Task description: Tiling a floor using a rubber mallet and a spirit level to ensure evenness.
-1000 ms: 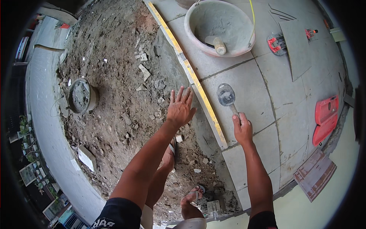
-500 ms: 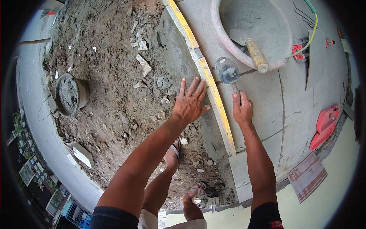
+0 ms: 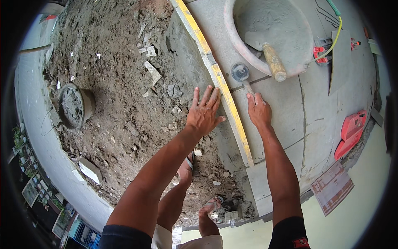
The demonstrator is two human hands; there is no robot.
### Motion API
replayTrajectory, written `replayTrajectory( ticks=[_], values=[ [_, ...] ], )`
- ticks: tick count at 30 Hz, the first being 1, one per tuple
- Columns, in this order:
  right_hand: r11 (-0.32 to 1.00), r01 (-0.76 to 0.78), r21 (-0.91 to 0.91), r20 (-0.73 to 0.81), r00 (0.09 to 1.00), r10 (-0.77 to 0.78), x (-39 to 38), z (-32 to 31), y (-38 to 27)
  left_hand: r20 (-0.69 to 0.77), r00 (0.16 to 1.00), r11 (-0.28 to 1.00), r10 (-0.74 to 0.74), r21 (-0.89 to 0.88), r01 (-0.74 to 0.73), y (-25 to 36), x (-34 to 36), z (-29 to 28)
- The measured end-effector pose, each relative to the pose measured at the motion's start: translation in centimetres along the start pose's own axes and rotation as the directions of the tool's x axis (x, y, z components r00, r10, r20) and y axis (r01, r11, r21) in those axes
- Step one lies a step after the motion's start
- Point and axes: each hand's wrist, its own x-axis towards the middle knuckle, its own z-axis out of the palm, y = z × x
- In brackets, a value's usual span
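Note:
My left hand (image 3: 202, 114) lies with its fingers spread at the edge of the grey mortar strip (image 3: 188, 62), fingertips beside a long yellow straightedge (image 3: 224, 85). The straightedge runs along the boundary between the mortar and the grey floor tiles (image 3: 280, 97). In my right hand (image 3: 260, 111), closed round its handle, is a mallet with a dark round head (image 3: 239, 72). That head is over the tiles, just right of the straightedge; whether it touches them I cannot tell. Beyond it, a wooden-handled trowel (image 3: 273, 62) rests across the rim of a mortar tub (image 3: 229, 29).
Rubble and broken tile pieces (image 3: 153, 73) cover the soil on the left, where a bucket of mortar (image 3: 74, 106) stands. On the right are a red plastic case (image 3: 350, 132), a red tool (image 3: 321, 54), a yellow-green hose (image 3: 336, 39) and a stained board (image 3: 331, 187).
The mallet head has dropped lower toward the tiles, and my right hand has shifted slightly left with it. My left hand stays spread in the same place. The whole view has moved a little.

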Motion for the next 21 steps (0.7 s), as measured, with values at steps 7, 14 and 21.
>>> replayTrajectory(
  ticks=[7, 14, 21],
  values=[
    [0.977, -0.186, 0.107, 0.1, 0.979, 0.175, -6.2, -3.6, -0.9, 0.154, 0.987, 0.997, -0.04, -0.06, 0.049, 0.2, 0.6, -3.0],
    [0.862, -0.481, 0.159, 0.132, 0.876, 0.464, -22.5, -8.9, -2.7, 0.247, 0.969, 0.982, -0.026, -0.176, 0.071, -1.9, -4.7, -5.0],
    [0.781, -0.61, 0.132, 0.275, 0.78, 0.562, -36.7, -11.5, -6.7, 0.597, 0.799, 0.928, -0.073, -0.253, 0.274, -3.8, -29.5, -3.2]
  ],
)
